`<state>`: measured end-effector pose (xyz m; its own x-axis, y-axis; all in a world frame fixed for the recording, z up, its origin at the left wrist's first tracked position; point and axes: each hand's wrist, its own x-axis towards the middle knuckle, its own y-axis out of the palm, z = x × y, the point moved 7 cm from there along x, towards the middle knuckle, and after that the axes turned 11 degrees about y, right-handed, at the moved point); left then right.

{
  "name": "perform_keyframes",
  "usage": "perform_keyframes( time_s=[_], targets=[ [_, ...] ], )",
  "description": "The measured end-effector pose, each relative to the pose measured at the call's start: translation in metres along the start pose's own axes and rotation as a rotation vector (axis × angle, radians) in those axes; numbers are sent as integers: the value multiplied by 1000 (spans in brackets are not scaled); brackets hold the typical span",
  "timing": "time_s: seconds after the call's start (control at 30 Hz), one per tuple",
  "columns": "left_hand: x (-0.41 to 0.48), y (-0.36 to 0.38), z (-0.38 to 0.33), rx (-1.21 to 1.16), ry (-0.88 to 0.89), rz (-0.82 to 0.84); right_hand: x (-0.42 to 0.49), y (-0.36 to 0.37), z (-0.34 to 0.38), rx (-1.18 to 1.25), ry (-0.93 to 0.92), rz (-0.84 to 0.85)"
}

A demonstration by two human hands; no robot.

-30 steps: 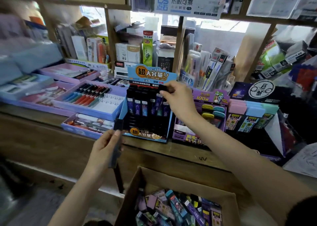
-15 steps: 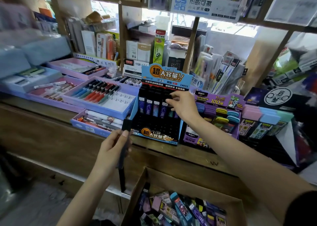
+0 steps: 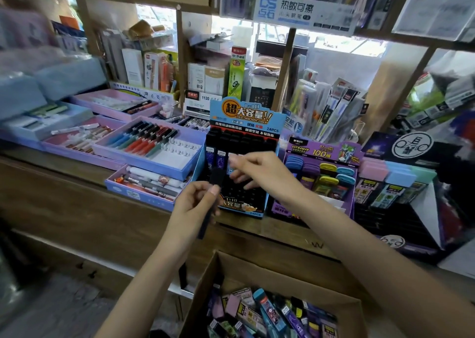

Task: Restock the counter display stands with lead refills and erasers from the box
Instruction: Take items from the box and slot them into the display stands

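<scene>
Lead refill case [image 3: 204, 222], long, thin and dark, gripped by left hand [image 3: 191, 206] in middle of frame, just in front of blue display stand [image 3: 241, 122] on counter [image 3: 64, 165]. Thumb on top, other fingers curled round the middle, one end poking up and the other poking down. Maybe more than one case held together; too dark to tell. Right hand [image 3: 259, 173] just beside it, a bit higher and to the right, fingers bent and reaching toward the top end. Hard to tell whether pinching something or holding nothing.

Probably very light, made of hard plastic, smooth and a bit slippery. Stiff enough not to bend, but with tiny leads inside, easy to snap, so no hard squeezing and no dropping. Best taken by the two flat sides near the top end, with thumb and one finger, then slid straight down into an open slot of the blue stand. Only a little push needed.

More refills and erasers [image 3: 270, 314] piled in cardboard box [image 3: 203, 294] at bottom of frame, all mixed up. Erasers likely soft and grippy, easy to grab anywhere. Purple stand [image 3: 321, 152] with round coloured erasers just to the right of the blue one.
</scene>
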<state>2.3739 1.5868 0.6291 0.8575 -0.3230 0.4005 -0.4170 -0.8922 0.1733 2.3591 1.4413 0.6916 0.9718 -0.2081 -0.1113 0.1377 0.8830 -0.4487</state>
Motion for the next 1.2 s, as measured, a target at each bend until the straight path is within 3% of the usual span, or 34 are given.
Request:
perform_keyframes(
  time_s=[0.07,0.23,0.37,0.47,0.67,0.77,0.93,1.03,1.1,1.2],
  targets=[
    [5,9,-2,10,32,51,-14,6,-4,37,-17,59],
    [13,32,-1,100,88,147,-23,-16,-5,87,-42,-10],
    [27,28,4,477,137,259,-11,-65,6,91,-66,-212],
    [38,20,19,734,142,356,2,-89,13,-18,-77,-338],
    [37,11,41,938,187,438,19,-80,14,-312,-77,-386],
    [34,10,31,833,225,271,18,-75,16,-298,-63,-395],
    [40,32,-6,820,373,110,9,-58,14,204,17,-187],
    [36,36,-21,872,448,-5,3,-56,14,327,31,-143],
    [35,36,-22,775,434,5,2,-56,14,333,4,-122],
    [37,41,-16,413,300,122,2,-56,11,313,-11,-51]
  ],
)
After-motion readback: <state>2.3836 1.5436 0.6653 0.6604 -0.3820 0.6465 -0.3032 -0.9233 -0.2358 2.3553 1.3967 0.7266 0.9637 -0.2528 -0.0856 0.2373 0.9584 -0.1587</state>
